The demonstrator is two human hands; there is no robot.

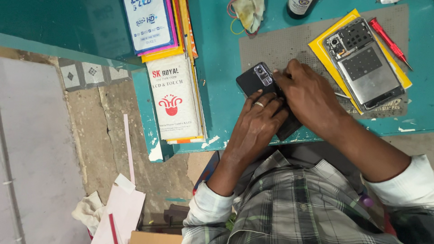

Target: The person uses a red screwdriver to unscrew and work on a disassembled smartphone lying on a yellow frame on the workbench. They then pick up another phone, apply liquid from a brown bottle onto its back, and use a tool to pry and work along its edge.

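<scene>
- Your left hand (257, 118) and right hand (304, 92) both press the black phone (253, 80), back cover seemingly seated.
- The opened phone (365, 64) and red screwdriver (389, 41) lie untouched.

stack of flat packages (172, 68) at about 10 o'clock on the worktop (221, 63): white one with red print nearest, blue-white, pink and yellow behind.
</scene>
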